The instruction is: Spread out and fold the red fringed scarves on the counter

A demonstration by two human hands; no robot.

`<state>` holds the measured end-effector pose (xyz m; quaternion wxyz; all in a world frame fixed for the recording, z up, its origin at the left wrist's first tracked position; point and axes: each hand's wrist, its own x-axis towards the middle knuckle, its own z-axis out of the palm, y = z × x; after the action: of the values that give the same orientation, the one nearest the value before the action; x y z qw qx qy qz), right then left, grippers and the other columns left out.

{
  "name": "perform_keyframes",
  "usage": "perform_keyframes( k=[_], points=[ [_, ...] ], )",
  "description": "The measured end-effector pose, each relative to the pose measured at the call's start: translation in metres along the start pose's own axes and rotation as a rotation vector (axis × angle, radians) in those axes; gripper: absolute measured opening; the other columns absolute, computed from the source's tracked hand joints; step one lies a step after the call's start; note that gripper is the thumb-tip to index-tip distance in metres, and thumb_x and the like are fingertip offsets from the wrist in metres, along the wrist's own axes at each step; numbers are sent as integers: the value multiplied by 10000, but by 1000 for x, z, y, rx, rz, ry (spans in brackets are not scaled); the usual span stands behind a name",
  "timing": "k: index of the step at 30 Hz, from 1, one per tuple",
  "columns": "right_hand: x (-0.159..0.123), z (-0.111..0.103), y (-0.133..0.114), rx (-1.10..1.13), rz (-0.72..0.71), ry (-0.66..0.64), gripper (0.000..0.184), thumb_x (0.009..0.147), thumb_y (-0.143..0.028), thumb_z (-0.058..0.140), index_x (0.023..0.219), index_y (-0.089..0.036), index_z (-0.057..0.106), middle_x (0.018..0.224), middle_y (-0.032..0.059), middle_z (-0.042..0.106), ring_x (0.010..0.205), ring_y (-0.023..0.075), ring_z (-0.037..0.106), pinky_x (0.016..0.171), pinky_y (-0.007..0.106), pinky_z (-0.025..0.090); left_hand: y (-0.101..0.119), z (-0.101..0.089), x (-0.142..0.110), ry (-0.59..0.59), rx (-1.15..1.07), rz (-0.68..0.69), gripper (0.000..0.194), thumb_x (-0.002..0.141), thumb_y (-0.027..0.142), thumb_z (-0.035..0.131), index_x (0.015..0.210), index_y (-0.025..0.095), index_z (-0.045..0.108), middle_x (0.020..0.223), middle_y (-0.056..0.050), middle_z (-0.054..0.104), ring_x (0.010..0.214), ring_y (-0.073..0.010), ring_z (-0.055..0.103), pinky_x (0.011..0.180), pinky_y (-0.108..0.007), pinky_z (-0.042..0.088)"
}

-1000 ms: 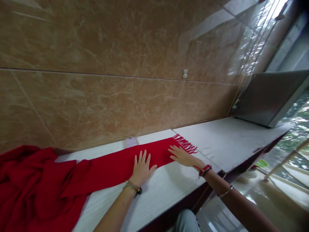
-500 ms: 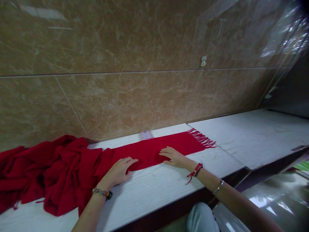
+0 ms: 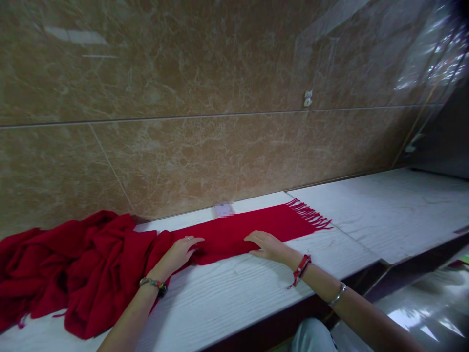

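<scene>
A red fringed scarf (image 3: pixel 234 230) runs along the white surface. Its right part lies flat and ends in tassels, while the left part is heaped in loose folds. Over the edge of the heap rests my left hand (image 3: pixel 179 253), fingers stretched and thumb apart, touching the cloth where it puckers slightly. My right hand (image 3: pixel 269 246) lies on the near edge of the flat part, its fingers extended and slightly curved, gripping nothing. The scarf's layers under the heap are hidden.
Behind the white counter (image 3: pixel 234 288) rises a brown marbled wall (image 3: pixel 205 161). A small blurred pale item (image 3: pixel 224 210) sits against the wall beside the scarf. On the right stands a dark panel (image 3: pixel 447 132). My knee (image 3: pixel 313 335) is below the counter's front edge.
My left hand has drawn slightly left, and the cloth by its fingertips now puckers. My right hand stays near the scarf's near edge. The whole view has shifted slightly.
</scene>
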<state>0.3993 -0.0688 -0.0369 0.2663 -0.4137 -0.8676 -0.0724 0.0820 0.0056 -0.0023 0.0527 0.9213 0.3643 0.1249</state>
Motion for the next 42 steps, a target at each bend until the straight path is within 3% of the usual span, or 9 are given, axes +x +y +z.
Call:
perform_keyframes(
  k=[4,8,11,16,19,26,32,36,42],
  points=[
    [2,7,5,-43,-1,-31,338,758,-76,492,1083,-164,514,949,72,602,910,173,552,814,319,455,-1,-2,-4,79,5,10,385,779,87,385,1127,189,515,1106,-45,576,1015,-149,522,911,-309,409],
    [2,9,8,-54,-19,-29,315,754,-46,471,1041,-161,532,928,72,600,889,165,553,793,301,462,18,-5,-15,36,51,160,243,812,273,455,1016,213,574,1089,-48,537,984,-162,513,877,-296,414],
    [3,8,8,-84,-20,5,239,772,-73,483,986,-155,552,856,70,603,826,168,562,746,301,476,31,-4,-15,31,124,221,365,752,400,552,1070,221,555,1116,-66,517,1033,-209,481,902,-348,392],
    [3,10,9,-40,52,103,188,809,-118,481,978,-154,552,835,64,619,787,162,573,727,295,480,46,9,-3,26,241,253,375,798,212,502,1171,239,479,1077,-59,545,995,-193,499,885,-365,397],
    [3,11,12,18,79,134,154,830,-138,458,937,-153,569,837,67,623,786,158,576,727,291,480,50,11,-2,-14,252,284,481,788,94,446,1235,267,404,1059,-39,550,963,-173,512,856,-335,412],
    [9,7,14,139,135,172,148,849,-184,453,849,-160,599,793,52,626,747,146,577,702,272,478,48,18,1,46,271,230,532,824,354,457,1315,240,284,1119,-89,531,1002,-233,510,841,-377,421],
    [23,0,2,102,94,116,101,815,-158,506,872,-159,589,868,59,609,836,156,547,757,286,453,48,27,6,57,330,193,575,807,35,340,1336,233,233,1060,-93,584,957,-193,562,803,-332,453],
    [31,8,-12,-45,-7,39,172,795,-178,544,964,-181,577,944,57,607,904,181,524,807,332,421,43,26,4,74,333,126,545,814,38,325,1335,177,240,988,-119,622,879,-204,599,743,-342,485],
    [29,23,-19,-144,-38,35,131,840,-173,475,829,-168,606,762,41,614,732,154,536,690,282,424,42,23,3,97,311,132,376,856,162,400,1232,162,400,969,-101,631,884,-193,592,771,-340,482]
  ],
)
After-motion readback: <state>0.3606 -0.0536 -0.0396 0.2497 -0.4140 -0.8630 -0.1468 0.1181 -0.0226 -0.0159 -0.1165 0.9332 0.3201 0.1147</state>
